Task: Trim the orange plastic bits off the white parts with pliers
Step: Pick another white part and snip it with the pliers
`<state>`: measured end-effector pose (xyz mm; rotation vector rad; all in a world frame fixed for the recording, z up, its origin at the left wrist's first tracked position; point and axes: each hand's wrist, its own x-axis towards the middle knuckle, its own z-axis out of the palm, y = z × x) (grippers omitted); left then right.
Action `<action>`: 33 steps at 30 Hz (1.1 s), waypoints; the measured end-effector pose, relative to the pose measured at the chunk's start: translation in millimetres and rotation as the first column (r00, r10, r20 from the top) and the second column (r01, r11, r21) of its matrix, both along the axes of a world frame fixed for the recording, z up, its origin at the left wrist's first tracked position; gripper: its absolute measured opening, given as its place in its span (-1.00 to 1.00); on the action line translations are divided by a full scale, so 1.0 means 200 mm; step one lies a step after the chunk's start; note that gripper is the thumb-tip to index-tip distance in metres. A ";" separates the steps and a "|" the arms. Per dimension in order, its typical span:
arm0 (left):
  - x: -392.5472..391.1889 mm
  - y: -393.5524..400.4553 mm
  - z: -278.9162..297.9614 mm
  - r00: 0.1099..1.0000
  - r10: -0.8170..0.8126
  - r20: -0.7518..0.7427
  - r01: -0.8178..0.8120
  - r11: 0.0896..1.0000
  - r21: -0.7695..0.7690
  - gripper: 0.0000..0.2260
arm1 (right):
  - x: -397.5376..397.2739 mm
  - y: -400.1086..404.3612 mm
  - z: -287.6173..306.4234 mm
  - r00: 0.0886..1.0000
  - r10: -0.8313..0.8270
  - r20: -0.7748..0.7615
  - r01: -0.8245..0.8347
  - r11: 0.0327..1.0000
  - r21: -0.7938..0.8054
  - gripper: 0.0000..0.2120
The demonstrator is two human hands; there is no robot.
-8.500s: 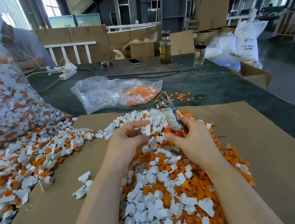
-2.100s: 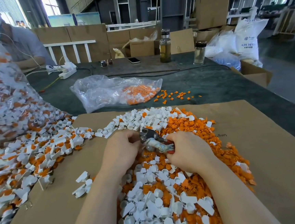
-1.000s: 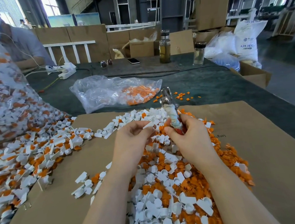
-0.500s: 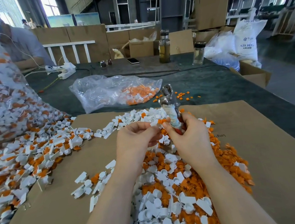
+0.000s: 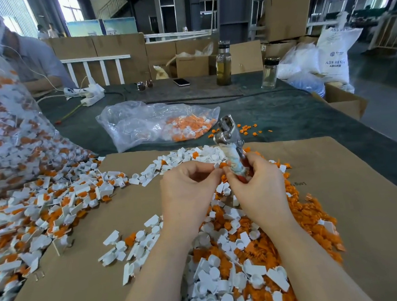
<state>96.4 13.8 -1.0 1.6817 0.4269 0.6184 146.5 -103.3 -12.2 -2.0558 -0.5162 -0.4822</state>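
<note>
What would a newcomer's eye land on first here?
The heap of white and orange plastic parts on the brown cardboard sheet, centre. Above it, the left hand pinches a small white and orange part while the right hand holds metal pliers, head up.

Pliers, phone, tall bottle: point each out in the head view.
Pliers (image 5: 227, 133): head view, on the metal head above the right hand.
Phone (image 5: 181, 81): head view, on its dark screen.
Tall bottle (image 5: 223, 66): head view, on the glass body.
</note>
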 end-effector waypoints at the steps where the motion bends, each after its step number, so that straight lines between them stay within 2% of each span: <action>1: 0.00 0.00 0.00 1.000 -0.007 0.001 0.006 1.000 0.024 -0.88 | 0.00 0.00 0.00 1.000 0.001 -0.001 -0.001 1.000 0.000 -0.85; 10: 0.01 0.00 -0.01 1.000 0.006 -0.001 -0.006 0.990 0.140 -0.86 | 0.01 -0.01 0.00 0.997 0.058 -0.048 -0.059 0.998 -0.021 -0.83; 19: 0.02 0.01 -0.02 0.998 0.065 -0.017 -0.061 0.982 0.178 -0.87 | 0.02 -0.01 0.00 0.984 0.144 -0.105 -0.148 0.988 -0.038 -0.89; 26: 0.01 0.04 -0.01 0.998 0.047 0.038 -0.047 0.999 -0.005 -0.92 | 0.03 -0.07 0.03 0.936 0.274 -0.219 -0.295 0.953 -0.071 -0.93; 33: 0.00 0.08 0.00 0.978 0.018 0.206 0.022 0.982 -0.188 -0.95 | 0.01 -0.09 0.05 0.865 0.362 -0.348 -0.412 0.908 -0.079 -0.91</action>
